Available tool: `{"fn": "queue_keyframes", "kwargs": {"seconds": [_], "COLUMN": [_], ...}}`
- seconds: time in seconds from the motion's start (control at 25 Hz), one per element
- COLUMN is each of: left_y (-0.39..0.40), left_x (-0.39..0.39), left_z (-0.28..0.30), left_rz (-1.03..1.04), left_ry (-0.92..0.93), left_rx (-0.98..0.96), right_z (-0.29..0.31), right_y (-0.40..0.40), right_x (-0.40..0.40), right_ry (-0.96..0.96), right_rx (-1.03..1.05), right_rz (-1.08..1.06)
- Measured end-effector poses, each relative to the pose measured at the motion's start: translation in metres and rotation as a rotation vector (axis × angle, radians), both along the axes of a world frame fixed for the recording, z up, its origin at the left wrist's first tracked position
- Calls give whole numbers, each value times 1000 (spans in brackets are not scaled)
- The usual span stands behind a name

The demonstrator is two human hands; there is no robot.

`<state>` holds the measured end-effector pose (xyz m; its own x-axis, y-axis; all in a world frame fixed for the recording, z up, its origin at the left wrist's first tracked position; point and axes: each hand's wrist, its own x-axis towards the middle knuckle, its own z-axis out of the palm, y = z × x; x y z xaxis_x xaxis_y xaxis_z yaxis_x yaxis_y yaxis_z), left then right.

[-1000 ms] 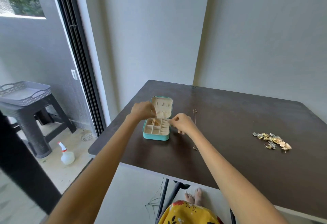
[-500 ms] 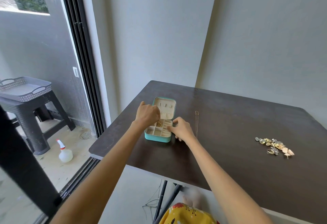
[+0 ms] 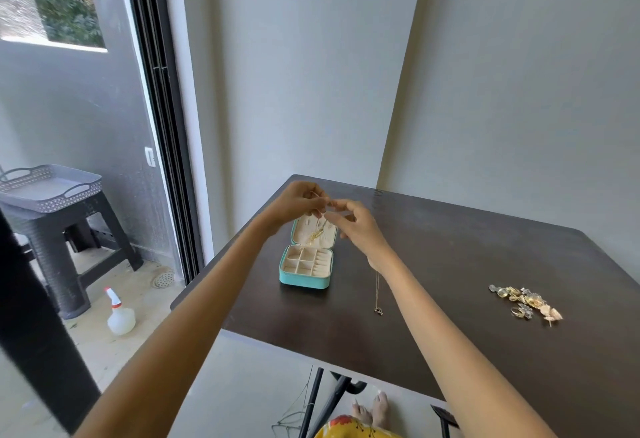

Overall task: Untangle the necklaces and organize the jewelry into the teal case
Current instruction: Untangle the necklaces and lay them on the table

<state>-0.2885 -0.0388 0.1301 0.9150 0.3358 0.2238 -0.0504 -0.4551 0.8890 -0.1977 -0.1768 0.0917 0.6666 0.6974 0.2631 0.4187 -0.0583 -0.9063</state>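
Observation:
The teal case [image 3: 304, 279] lies open on the dark table [image 3: 450, 264], its cream compartments showing and its lid leaning back. Above the lid, my left hand [image 3: 298, 202] and my right hand [image 3: 356, 226] meet at the fingertips, pinching a thin gold necklace [image 3: 316, 234] that dangles down in front of the lid. A second fine chain with a small pendant [image 3: 378, 294] lies straight on the table right of the case, partly hidden by my right forearm. A pile of gold and silver jewelry [image 3: 524, 300] sits at the right.
The table's near edge runs diagonally below the case. Beyond a sliding door frame [image 3: 162, 108] on the left stand a dark stool [image 3: 62, 240] bearing a grey tray [image 3: 48, 188] and a spray bottle [image 3: 119, 313] on the floor. Walls close the table's far side.
Both hands rose from the case's compartments to above the lid, lifting the gold necklace out so it hangs from my fingertips. The view tilted slightly.

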Motion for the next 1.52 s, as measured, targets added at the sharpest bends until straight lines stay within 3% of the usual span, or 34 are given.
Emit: {"fn": "queue_keyframes", "kwargs": {"seconds": [0.28,0.56,0.88,1.0,1.16,1.2,1.28,1.4,1.52], "left_y": [-27,-22,-10,-10,-17,-20,-27,-39,-53], "left_x": [6,10,12,15,24,27,34,40,46], "left_z": [14,-2,-15,-21,-29,-31,-37,-45,-46], "left_rz": [-83,-67,59,88,19,-10,-70,-133,-62], "left_ry": [-97,-36,34,-7,-47,-44,-14,54,33], "left_rx": [-25,22,83,-143,-743,-807,-701,-321,-226], "right_z": [24,17,6,1,-2,-1,4,17,28], "right_y": [-29,-47,-58,-64,-75,-78,-85,-97,-108], "right_x": [8,19,32,38,46,48,54,65,72], "right_ry": [227,505,715,796,796,809,863,860,795], "right_rx": [147,361,439,487,537,572,660,734,736], "right_rz": [19,5,-54,-49,-99,-119,-157,-179,-179]}}
